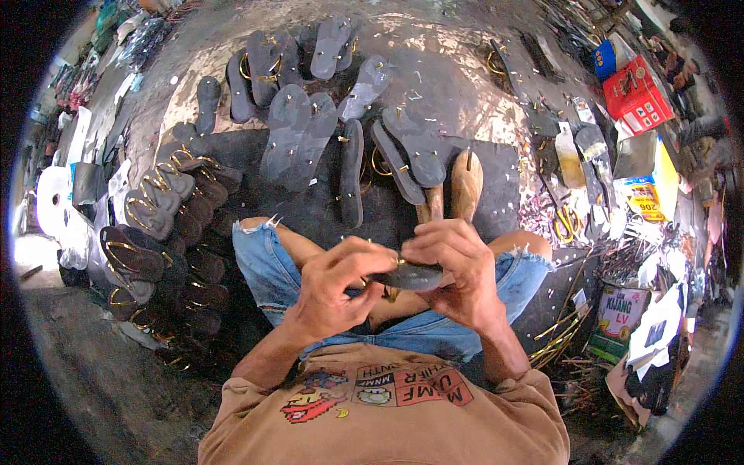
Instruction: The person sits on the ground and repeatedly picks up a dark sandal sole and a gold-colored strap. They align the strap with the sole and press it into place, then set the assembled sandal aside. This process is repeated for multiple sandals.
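Observation:
Between my two hands is a dark sandal [415, 277] with gold-coloured bits of strap at its edge, held above my crossed legs. My left hand [335, 280] pinches its left end, fingers curled with the thumb beneath. Around its right end my right hand [459, 267] is closed, with the fingertips near a small gold piece on top. My fingers partly hide the sandal. Just past my right hand, a wooden shoe last [466, 184] lies beside dark soles. Another dark sole [352, 172] lies straight ahead on the black mat [256, 159].
Several loose soles [288, 124] spread over the floor ahead. Finished-looking sandals with gold straps [159, 203] are piled at my left. To the right are scissors [567, 223], a red box [634, 94], a yellow-and-white packet [649, 190] and a green-and-pink tin [618, 322] among scraps.

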